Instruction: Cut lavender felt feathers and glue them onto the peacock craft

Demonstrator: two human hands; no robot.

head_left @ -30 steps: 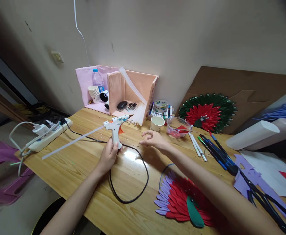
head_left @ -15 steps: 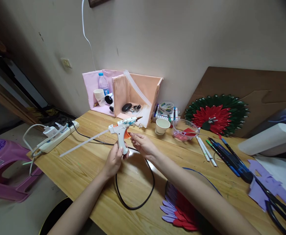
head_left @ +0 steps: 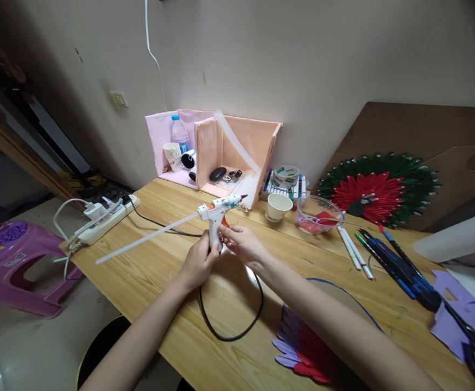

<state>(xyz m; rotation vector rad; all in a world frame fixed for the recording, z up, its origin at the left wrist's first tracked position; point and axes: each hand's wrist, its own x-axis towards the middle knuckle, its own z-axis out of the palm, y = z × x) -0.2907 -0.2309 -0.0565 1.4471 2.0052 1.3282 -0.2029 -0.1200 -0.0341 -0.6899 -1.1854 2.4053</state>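
Note:
Above the wooden table I hold a white hot glue gun (head_left: 214,228) with an orange trigger. Its nozzle points right and slightly away from me. A long translucent glue stick (head_left: 147,238) juts out of its back end toward the left. My left hand (head_left: 200,260) is wrapped round the bottom of the handle. My right hand (head_left: 245,245) grips the handle from the right with thumb and fingers, just under the trigger. The black cord (head_left: 226,339) loops on the table below both hands. Near my right forearm lies a red and purple petalled piece (head_left: 302,347), partly hidden.
A power strip (head_left: 107,220) sits at the left table edge, beside a pink stool (head_left: 37,293). At the back stand a pink box (head_left: 208,146), a paper cup (head_left: 278,209) and a clear bowl (head_left: 318,217). Pens (head_left: 387,266) and scissors (head_left: 471,339) lie right.
My right hand has closed in on the handle, where before its fingers were at the trigger's right side. The view has turned a little, so most things sit further right.

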